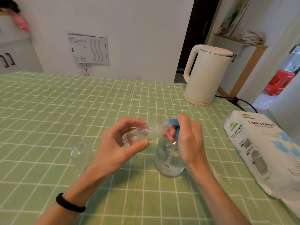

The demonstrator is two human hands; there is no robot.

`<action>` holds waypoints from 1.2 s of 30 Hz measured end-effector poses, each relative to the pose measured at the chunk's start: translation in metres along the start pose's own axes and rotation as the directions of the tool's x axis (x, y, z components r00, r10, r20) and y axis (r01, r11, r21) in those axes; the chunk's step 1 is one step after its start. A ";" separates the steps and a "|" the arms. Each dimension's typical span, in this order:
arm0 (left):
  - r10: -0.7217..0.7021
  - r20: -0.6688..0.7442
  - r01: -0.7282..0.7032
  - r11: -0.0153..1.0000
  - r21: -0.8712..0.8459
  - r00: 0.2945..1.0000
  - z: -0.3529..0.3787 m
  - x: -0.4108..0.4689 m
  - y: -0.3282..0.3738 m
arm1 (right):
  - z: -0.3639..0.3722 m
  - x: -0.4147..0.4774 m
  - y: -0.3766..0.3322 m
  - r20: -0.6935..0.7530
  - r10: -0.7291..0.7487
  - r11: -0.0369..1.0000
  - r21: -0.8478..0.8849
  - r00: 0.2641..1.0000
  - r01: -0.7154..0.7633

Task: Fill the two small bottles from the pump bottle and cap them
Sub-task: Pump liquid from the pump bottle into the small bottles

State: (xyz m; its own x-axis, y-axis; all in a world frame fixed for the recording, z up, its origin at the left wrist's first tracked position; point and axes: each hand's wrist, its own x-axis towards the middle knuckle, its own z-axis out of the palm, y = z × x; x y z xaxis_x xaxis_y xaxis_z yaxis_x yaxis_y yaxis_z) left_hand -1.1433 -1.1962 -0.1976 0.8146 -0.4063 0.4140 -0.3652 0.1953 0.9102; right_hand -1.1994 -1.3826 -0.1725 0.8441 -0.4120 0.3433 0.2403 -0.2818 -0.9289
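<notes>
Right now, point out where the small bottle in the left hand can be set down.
Widest bare cloth: far left of the table, beyond the standing small bottle. Also free: the stretch between pump bottle and kettle. Crowded: the right side, where right hand and tissue pack crowd the pump bottle.

The checked cloth (pixel 48 103) is seen as smooth and faintly shiny. The tilted small bottle (pixel 142 133), the upright small bottle (pixel 80 153) and the pump bottle (pixel 168 161) are made of clear glossy plastic; the pump head (pixel 176 127) is opaque blue plastic. The kettle (pixel 206 78) is finished in matt cream and rimmed with bright metal. The tissue pack (pixel 259 151) is wrapped in glossy film.
</notes>
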 end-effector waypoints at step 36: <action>0.017 0.003 -0.017 1.000 0.013 1.000 -0.001 0.002 -0.001 | -0.001 0.002 -0.001 0.050 -0.025 0.998 0.052 0.998 0.022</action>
State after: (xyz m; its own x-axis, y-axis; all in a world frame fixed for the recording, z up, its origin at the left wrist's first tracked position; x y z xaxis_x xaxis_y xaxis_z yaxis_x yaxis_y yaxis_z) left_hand -1.1410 -1.1958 -0.1981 0.8069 -0.4056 0.4295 -0.3850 0.1903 0.9031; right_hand -1.1988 -1.3843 -0.1707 0.8606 -0.3613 0.3589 0.2838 -0.2451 -0.9270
